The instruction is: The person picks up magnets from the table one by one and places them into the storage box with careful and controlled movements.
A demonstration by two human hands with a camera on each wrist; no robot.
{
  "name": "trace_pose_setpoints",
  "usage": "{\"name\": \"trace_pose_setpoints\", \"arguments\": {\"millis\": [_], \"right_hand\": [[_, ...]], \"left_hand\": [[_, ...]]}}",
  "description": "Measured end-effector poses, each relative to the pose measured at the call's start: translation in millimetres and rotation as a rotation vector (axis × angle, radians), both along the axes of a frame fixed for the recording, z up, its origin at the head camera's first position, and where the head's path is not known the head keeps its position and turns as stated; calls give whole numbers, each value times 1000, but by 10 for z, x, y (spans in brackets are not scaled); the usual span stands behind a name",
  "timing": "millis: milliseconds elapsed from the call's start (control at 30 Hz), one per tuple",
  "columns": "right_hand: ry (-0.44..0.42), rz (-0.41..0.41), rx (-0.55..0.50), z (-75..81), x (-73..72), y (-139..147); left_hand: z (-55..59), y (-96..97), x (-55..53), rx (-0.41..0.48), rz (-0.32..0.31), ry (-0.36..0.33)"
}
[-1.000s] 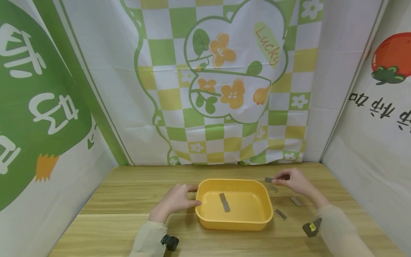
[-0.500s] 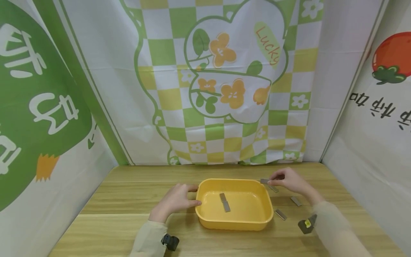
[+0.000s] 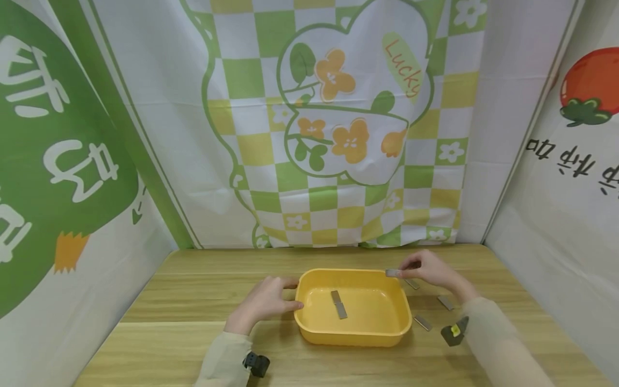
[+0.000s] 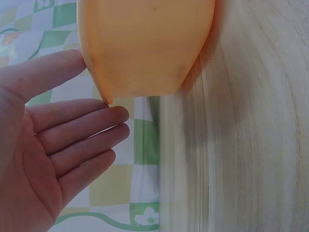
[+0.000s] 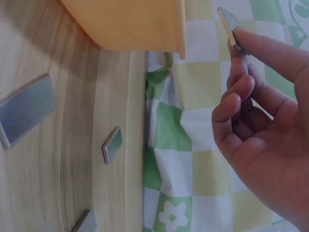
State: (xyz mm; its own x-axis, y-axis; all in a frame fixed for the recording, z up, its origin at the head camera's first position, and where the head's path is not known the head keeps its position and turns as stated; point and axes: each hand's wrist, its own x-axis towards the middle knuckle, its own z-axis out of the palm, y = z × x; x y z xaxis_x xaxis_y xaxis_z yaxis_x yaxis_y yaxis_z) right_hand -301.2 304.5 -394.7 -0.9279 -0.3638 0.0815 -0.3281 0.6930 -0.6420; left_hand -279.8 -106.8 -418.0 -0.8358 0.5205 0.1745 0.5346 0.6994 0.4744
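A yellow rectangular plastic basin (image 3: 353,339) stands on the wooden table with two grey rectangular strips (image 3: 341,310) end to end on its floor. My left hand (image 3: 263,299) is at the basin's left end; its thumb and index fingertip touch the rim, and the fingers are straight in the left wrist view. Between thumb and index finger, my right hand (image 3: 431,270) pinches another thin, shiny grey strip (image 3: 392,273) at the basin's far right corner. The right hand's other fingers are curled in the right wrist view.
Right of the basin, three loose grey strips lie on the table: one close under the right hand (image 3: 412,284), one farther right (image 3: 445,303), and a front one (image 3: 423,323). A checkered cloth (image 3: 309,226) hangs behind the table's back edge.
My right hand has moved left with the pinched strip, from beyond the basin's right side to over its far right corner. The left hand and basin have stayed put.
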Motion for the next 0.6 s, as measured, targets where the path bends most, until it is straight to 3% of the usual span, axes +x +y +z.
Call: {"name": "trace_pose_setpoints", "arguments": {"millis": [600], "right_hand": [[-62, 54, 16, 39, -119, -176]], "left_hand": [[4, -11, -6, -5, -7, -6]]}}
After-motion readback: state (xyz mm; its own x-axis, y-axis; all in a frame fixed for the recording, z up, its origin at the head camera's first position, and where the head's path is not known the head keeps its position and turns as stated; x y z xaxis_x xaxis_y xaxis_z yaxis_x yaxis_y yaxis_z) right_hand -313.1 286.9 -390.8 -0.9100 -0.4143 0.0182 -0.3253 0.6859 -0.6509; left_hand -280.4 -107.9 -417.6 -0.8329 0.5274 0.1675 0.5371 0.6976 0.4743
